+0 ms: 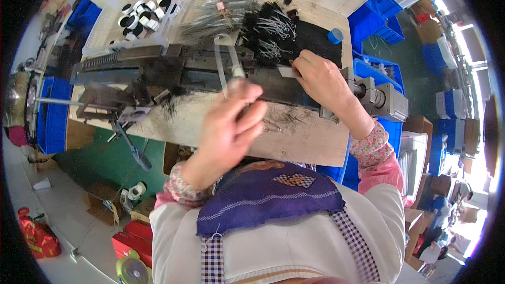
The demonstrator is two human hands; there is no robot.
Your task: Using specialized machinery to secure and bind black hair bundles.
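Observation:
My left hand is in front of the bench machine, blurred, its fingers curled. At its fingertips is a small white cylindrical piece, and a narrow translucent strip loops up beside it. My right hand is over the right part of the machine, thumb and fingers pinched on a pale flat piece. Beneath both hands runs the long dark metal machine. Just beyond, a pile of black-bristled brushes with looped wire ends lies on a black sheet.
A clear plastic tray of black-and-white rolls is at the far left, beside a heap of thin metal wires. A blue cap sits far right. A motor-like unit juts from the machine's right end. Loose bristles litter the wooden tabletop.

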